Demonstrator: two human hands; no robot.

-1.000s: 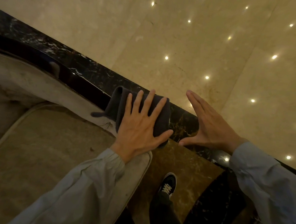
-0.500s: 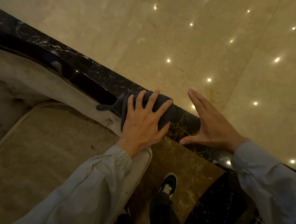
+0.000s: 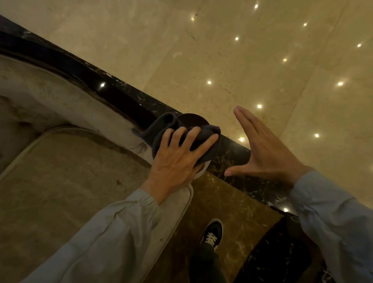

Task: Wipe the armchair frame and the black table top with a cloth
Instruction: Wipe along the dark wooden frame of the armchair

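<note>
- The left hand point(image 3: 175, 160) presses a dark grey cloth point(image 3: 166, 126) onto the front end of the armchair frame point(image 3: 109, 96), its fingers point(image 3: 204, 142) curled and clamped over the bunched fabric.
- The cloth drapes over the glossy black rail, just above the beige seat cushion point(image 3: 67, 188).
- The right hand point(image 3: 266, 151) hovers nearby, flat, fingers together and thumb spread, holding nothing.
- A black sneaker point(image 3: 213, 231) stands on the marble floor point(image 3: 231, 56) below.
</note>
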